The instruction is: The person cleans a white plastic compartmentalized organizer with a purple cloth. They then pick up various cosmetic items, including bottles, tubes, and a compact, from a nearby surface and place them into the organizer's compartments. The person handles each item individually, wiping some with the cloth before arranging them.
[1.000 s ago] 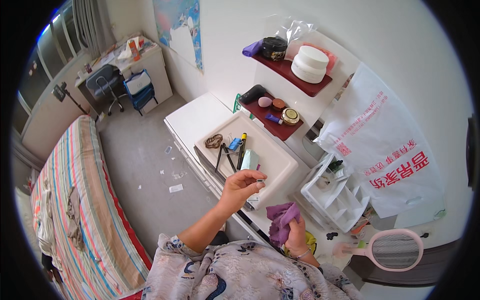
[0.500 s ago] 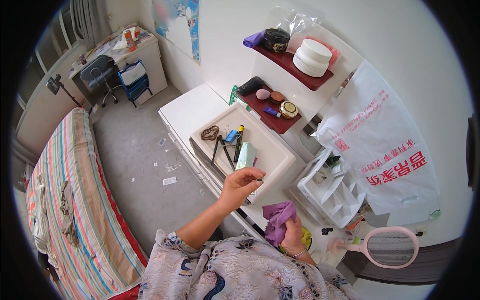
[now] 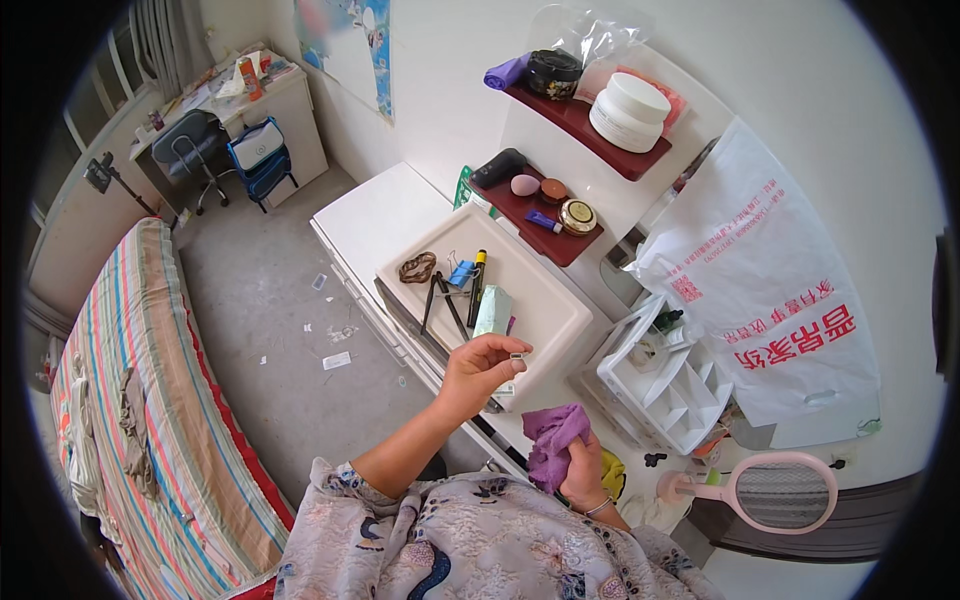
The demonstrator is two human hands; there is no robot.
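Observation:
My left hand [image 3: 478, 378] pinches a small silvery rectangular piece [image 3: 517, 356] between thumb and fingertips, above the near edge of a cream plastic lid [image 3: 555, 318]. The piece is too small for its kind to show. Lower and to the right, my right hand [image 3: 584, 472] grips a crumpled purple cloth [image 3: 548, 440]. On the lid lie a pale green box [image 3: 492, 311], a black tube with a yellow band [image 3: 478, 285], slim dark pencils [image 3: 452, 306], a blue binder clip [image 3: 461, 272] and a brown hair tie [image 3: 417, 267].
Right of the lid, a white divided organizer [image 3: 668, 372] leans beside a large white plastic bag [image 3: 770, 300]. Dark red shelves [image 3: 545, 228] with cosmetics jut from the wall. A pink mosquito swatter [image 3: 780, 493] stands at the right; a striped bed [image 3: 165, 400] at the left.
The small piece has turned slightly in my left fingers and now looks paler. Both hands stay nearly in place, with the cloth still in the right; the view has shifted a little.

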